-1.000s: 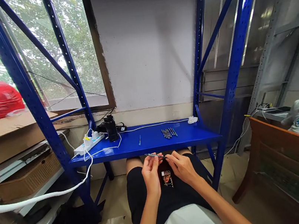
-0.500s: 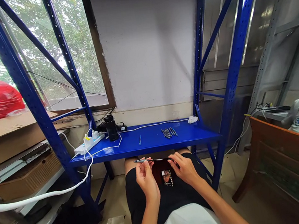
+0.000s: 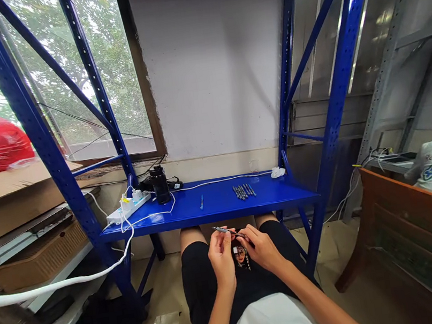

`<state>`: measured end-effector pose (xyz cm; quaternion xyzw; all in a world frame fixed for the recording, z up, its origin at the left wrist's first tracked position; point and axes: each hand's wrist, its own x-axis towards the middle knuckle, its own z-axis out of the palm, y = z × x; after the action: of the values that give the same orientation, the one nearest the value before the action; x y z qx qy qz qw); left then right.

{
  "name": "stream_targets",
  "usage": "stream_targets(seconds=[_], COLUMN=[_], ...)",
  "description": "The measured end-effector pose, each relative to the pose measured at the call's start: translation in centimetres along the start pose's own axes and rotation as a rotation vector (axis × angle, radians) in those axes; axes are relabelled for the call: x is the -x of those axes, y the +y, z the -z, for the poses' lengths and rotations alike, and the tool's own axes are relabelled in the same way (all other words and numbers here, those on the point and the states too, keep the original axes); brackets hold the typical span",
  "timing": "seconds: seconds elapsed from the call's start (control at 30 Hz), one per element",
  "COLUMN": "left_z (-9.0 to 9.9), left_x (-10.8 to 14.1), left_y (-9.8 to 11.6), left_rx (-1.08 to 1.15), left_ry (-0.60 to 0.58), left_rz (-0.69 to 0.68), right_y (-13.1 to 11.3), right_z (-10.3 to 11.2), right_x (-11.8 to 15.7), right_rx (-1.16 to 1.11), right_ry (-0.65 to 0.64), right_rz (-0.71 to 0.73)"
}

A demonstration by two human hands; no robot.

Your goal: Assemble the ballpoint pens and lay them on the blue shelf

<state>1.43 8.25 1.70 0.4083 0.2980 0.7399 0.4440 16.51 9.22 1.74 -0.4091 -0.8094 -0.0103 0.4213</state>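
Observation:
Above my lap, my left hand (image 3: 221, 256) pinches a slim dark pen (image 3: 222, 230) between thumb and fingers. The pen tilts a little, its left tip higher than its right end. My right hand (image 3: 262, 249) is closed around that right end, and its fingers hide it. Below and between the hands, a small dark packet with a printed picture (image 3: 242, 261) shows, partly covered by them. On the blue shelf (image 3: 223, 212) in front, several pens (image 3: 244, 192) lie side by side, with a single blue pen (image 3: 201, 202) to their left.
A black bottle (image 3: 160, 185) stands on the shelf's left side, beside a white power strip (image 3: 128, 210) with cables. A crumpled white item (image 3: 277, 172) is at the right rear. Blue uprights (image 3: 328, 129) flank the shelf, and a wooden chair (image 3: 406, 236) stands to the right.
My hands have come closer together. My right hand has closed on the pen's right end, and the pen has shifted right and tilted down on that side.

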Motion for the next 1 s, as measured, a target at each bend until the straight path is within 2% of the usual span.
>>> stream_targets(seconds=[0.13,0.27,0.4,0.57,0.67,0.73,0.83,0.87,1.0], left_z=[-0.2,-0.3,-0.1,0.1,0.3,0.4,0.5,0.5,0.2], left_x=[0.1,0.0,-0.2,-0.2,-0.3,-0.4,-0.3,-0.2,0.4], left_y=[-0.1,-0.2,-0.3,-0.5,-0.2,0.2,1.2,1.6,2.9], left_rx=[-0.054,-0.09,-0.097,-0.113,-0.165,-0.194,-0.271,-0.311,-0.409], left_ry=[-0.081,-0.162,-0.174,-0.221,-0.19,-0.114,0.012,0.03,-0.017], left_rz=[-0.003,0.0,-0.007,0.055,0.02,-0.037,-0.184,-0.252,-0.463], right_y=[0.0,0.2,0.5,-0.1,0.3,1.7,5.3,6.7,10.5], right_z=[-0.3,-1.0,-1.7,-2.5,-3.0,-3.5,-4.5,-4.9,-7.3], right_x=[0.0,0.1,0.3,0.1,0.1,0.4,1.3,1.7,2.9], right_rx=[-0.106,-0.297,-0.389,-0.52,-0.563,-0.512,-0.208,-0.164,-0.103], right_ry=[-0.005,0.008,0.029,0.034,0.036,-0.051,-0.367,-0.434,-0.651], right_rz=[-0.03,-0.125,-0.184,-0.206,-0.204,-0.203,-0.253,-0.269,-0.262])
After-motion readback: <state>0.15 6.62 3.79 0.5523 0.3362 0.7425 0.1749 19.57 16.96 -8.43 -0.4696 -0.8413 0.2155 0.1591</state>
